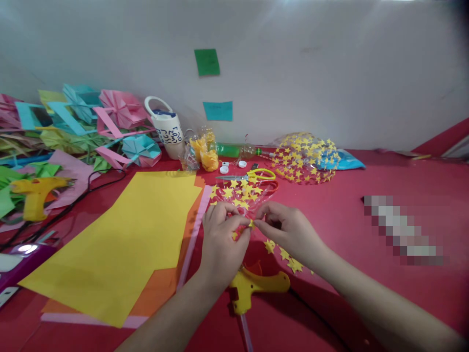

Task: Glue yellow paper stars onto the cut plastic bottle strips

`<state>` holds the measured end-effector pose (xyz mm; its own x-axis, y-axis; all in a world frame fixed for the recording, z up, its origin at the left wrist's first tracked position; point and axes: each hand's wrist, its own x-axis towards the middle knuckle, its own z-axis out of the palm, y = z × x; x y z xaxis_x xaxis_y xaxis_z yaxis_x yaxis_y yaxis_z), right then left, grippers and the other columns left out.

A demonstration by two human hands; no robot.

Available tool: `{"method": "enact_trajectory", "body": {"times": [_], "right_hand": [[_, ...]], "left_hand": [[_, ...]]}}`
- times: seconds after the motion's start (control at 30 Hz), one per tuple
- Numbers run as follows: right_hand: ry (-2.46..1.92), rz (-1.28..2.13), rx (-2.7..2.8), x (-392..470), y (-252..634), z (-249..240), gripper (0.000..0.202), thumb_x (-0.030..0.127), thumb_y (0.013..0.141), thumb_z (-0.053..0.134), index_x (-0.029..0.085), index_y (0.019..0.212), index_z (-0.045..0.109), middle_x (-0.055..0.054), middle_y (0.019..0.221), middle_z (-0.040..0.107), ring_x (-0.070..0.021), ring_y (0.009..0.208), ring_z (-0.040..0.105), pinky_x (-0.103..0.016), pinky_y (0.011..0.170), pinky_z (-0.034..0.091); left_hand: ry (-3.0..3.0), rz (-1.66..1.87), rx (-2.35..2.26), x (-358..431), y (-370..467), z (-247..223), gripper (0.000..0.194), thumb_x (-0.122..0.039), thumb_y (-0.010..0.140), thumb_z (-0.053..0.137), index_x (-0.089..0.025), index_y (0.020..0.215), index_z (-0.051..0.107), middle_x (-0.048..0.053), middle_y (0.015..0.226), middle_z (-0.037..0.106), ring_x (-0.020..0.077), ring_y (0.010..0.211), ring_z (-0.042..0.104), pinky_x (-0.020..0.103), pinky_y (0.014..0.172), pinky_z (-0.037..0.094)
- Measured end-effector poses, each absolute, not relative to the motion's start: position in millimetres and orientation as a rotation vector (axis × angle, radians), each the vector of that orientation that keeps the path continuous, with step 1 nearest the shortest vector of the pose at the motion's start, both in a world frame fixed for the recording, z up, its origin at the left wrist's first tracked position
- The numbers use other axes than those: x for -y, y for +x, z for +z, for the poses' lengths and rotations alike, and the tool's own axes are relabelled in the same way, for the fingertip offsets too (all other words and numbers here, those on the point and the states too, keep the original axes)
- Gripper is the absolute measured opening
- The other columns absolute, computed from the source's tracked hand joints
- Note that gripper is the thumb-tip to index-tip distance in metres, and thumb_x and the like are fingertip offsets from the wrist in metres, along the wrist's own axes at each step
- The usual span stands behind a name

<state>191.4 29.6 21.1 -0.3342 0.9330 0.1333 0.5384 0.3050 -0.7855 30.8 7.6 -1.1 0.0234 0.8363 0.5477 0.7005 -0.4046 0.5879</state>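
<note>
A small yellow star (251, 223) is pinched between the fingertips of both hands. My left hand (222, 239) meets it from the left with thumb and fingers together. From the other side, my right hand (289, 225) grips it between thumb and forefinger. Just behind the hands lies clear plastic dotted with yellow stars (238, 193), partly covered by my left fingers. Loose yellow stars (291, 259) are scattered beneath my right hand. A yellow glue gun (260, 283), a glue stick protruding from its rear, lies on the red table right below my hands.
Yellow sheets (128, 234) lie left over orange and pink paper. Yellow-handled scissors (262, 174), a green bottle (229, 149), a white tumbler (170, 134) and a star-covered clear dome (306, 159) stand or lie behind. Folded paper flowers (124, 110), another glue gun (36, 195) and cables are far left.
</note>
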Motion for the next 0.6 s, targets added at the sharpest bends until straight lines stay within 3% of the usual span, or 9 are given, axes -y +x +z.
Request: {"method": "enact_trajectory", "body": {"times": [0.4,0.6], "right_hand": [[-1.235,0.281,2.169,-25.3,194.6,18.0,0.012,0.028,0.085,0.055,0.019,0.092,0.059,0.005,0.054,0.055,-0.0085,0.045,0.046,-0.02,0.048,0.031],[-1.019,0.179,2.307,-22.3,197.7,13.1,0.019,0.02,0.089,0.048,0.02,0.096,0.065,-0.002,0.077,0.07,-0.0112,0.06,0.059,-0.022,0.057,0.039]], "left_hand": [[2.096,1.328,-1.619,-8.4,31.0,1.1,0.012,-0.009,0.073,0.063,-0.021,0.071,0.065,0.001,0.085,0.053,0.0175,0.086,0.051,0.037,0.08,0.041],[2.027,1.35,-1.603,-10.2,30.8,2.4,0.013,-0.008,0.072,0.064,-0.021,0.07,0.065,0.001,0.084,0.053,0.0173,0.086,0.052,0.037,0.08,0.043]]}}
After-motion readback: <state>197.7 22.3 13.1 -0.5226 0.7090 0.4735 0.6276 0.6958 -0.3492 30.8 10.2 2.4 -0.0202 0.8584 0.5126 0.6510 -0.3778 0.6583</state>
